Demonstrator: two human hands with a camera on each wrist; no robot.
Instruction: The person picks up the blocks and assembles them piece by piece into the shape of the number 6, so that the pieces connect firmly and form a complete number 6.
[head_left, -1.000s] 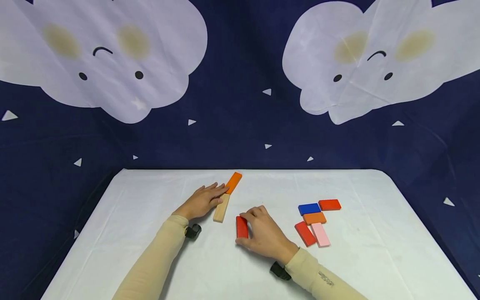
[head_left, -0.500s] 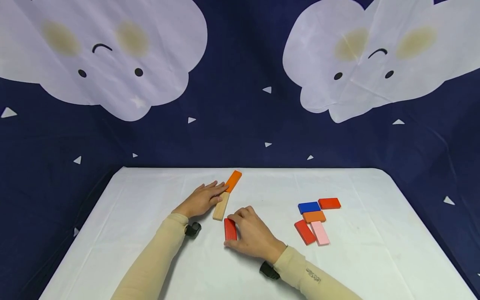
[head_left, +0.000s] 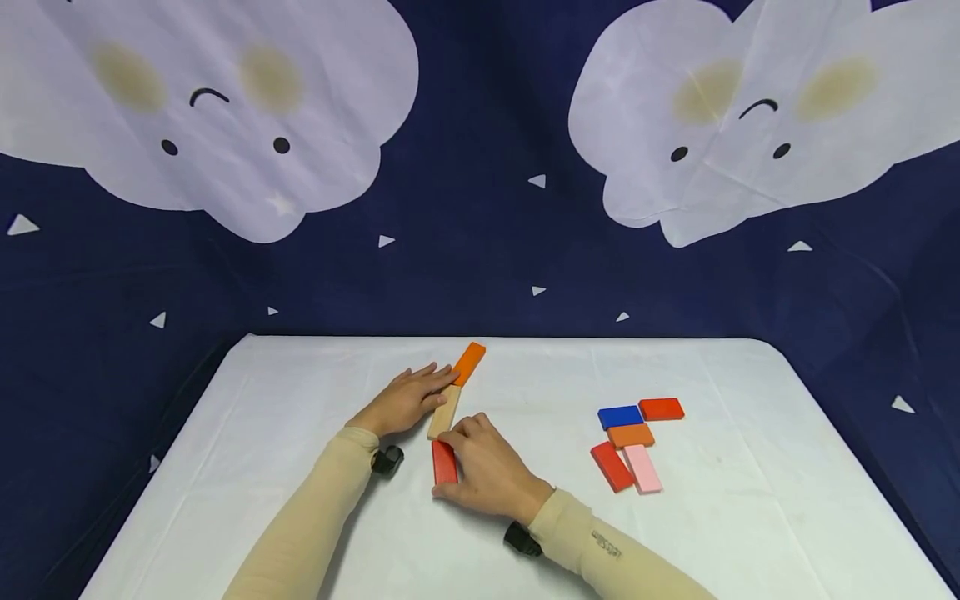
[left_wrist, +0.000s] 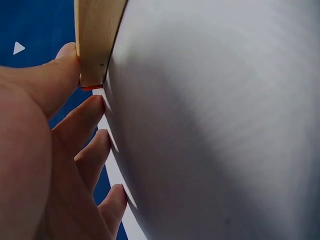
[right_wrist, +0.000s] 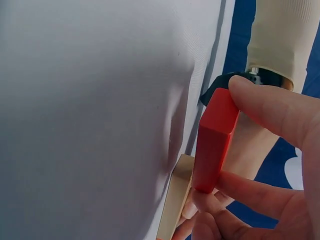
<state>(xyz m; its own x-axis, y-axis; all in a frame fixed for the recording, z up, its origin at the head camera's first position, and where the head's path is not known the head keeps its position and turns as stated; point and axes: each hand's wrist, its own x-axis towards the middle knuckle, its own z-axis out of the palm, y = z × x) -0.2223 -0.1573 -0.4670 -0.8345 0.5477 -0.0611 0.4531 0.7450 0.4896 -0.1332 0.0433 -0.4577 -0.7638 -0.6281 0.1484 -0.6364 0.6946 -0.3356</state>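
My right hand (head_left: 495, 471) pinches a red wooden block (head_left: 443, 462) by its two ends, thumb at the near end and fingers at the far end. The right wrist view shows the same red block (right_wrist: 215, 145) between thumb and fingertips. Just beyond it lies a plain wood block (head_left: 445, 412), end to end with an orange block (head_left: 470, 363) in a slanting line. My left hand (head_left: 405, 402) rests with extended fingers over the place where those two meet. In the left wrist view its thumb lies against the plain block (left_wrist: 97, 40).
On the right of the white table (head_left: 720, 533) lies a loose group: a blue block (head_left: 619, 417), a red-orange block (head_left: 661, 409), an orange-brown block (head_left: 631, 435), another red block (head_left: 612, 467) and a pink block (head_left: 642, 468). A dark blue cloud-print cloth (head_left: 480, 275) hangs behind.
My right hand has slid the red block leftward, and it now sits right at the near end of the plain wood block. The left hand has stayed in place.
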